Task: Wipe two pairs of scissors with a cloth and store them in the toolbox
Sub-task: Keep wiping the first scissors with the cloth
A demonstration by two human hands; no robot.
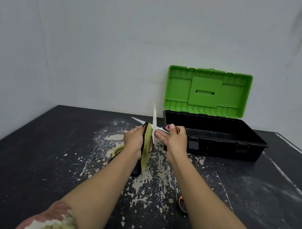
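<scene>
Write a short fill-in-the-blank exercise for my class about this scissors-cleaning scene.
1. The toolbox lid is ____.
2. The left hand holds a ____.
3. The blades of the scissors in the right hand are spread ____.
4. The lid is coloured ____.

Missing words: open; cloth; apart; green

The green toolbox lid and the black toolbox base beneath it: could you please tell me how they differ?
The green plastic toolbox lid stands upright against the wall, while the black plastic toolbox base lies flat on the dark table. The lid shows ribs and a raised centre panel with a slot; the base is an open tray with latches on its front. Both are rectangular and of similar width.
</scene>
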